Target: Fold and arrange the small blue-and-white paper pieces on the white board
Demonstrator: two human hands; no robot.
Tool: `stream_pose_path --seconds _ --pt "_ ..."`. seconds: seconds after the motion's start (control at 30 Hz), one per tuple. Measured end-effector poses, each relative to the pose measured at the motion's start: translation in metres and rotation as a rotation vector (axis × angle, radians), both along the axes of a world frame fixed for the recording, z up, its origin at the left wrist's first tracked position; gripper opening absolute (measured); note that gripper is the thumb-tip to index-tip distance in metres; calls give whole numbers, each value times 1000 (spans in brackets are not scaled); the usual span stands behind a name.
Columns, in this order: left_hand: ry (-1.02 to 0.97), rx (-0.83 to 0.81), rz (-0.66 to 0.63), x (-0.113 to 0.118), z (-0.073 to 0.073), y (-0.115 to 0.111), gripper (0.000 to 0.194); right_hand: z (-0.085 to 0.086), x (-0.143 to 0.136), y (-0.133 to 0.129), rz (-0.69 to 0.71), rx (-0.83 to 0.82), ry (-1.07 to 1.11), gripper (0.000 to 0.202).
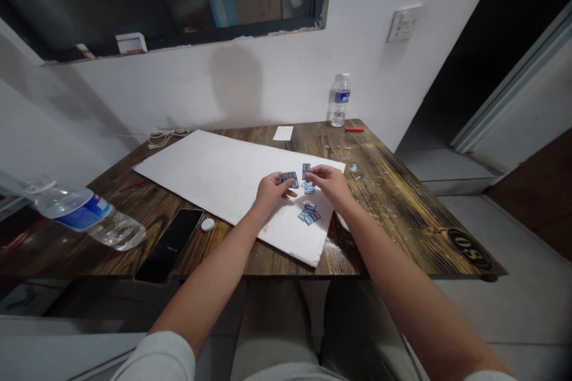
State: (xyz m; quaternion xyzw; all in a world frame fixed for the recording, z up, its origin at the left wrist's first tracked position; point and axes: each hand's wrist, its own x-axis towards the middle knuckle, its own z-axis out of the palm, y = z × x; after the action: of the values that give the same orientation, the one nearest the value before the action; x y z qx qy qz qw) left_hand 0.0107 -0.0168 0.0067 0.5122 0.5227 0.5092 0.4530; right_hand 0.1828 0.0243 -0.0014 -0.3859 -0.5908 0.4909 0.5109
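Note:
Several small dark-blue printed cards (289,179) are fanned between the thumb and fingers of my left hand (270,191). My right hand (329,183) pinches a single small blue card (306,170), held upright just right of the fan. Beneath it, a lighter blue piece (308,188) lies by my right fingertips. A loose pile of blue cards (308,213) rests nearer to me on the white board (214,169), between my forearms. The print on the cards is too small to read.
On the wooden table (379,190) stand a small water bottle (340,102) and a red stick-like object (354,129) at the back. A large bottle (93,214), a phone (170,245) and a white cap (208,224) lie at left. A white paper (283,133) and a coiled cable (165,136) lie behind.

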Motion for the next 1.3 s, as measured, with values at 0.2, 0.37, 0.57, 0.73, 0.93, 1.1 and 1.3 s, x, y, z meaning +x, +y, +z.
stream_pose_path --seconds 0.2,0.37,0.57,0.73,0.93,1.1,1.3 --pt "35 -2 84 -1 0 2 33 -2 -9 -6 72 -55 -19 39" --pt "54 7 56 0 1 1 29 -9 -16 -7 67 -28 -57 38" --pt "31 42 18 -1 0 2 33 -7 -17 -8 22 -4 -73 35" --pt "39 50 5 0 0 1 37 -5 -16 -8 -31 -4 -64 31" --pt "33 47 -7 -1 -1 2 34 -8 -18 -8 -50 -12 -44 31" --pt "-7 30 -24 0 0 1 37 -5 -17 -10 -54 -27 -44 34" --pt "-19 4 -45 2 2 0 34 -6 -17 -9 -69 -27 -14 32"
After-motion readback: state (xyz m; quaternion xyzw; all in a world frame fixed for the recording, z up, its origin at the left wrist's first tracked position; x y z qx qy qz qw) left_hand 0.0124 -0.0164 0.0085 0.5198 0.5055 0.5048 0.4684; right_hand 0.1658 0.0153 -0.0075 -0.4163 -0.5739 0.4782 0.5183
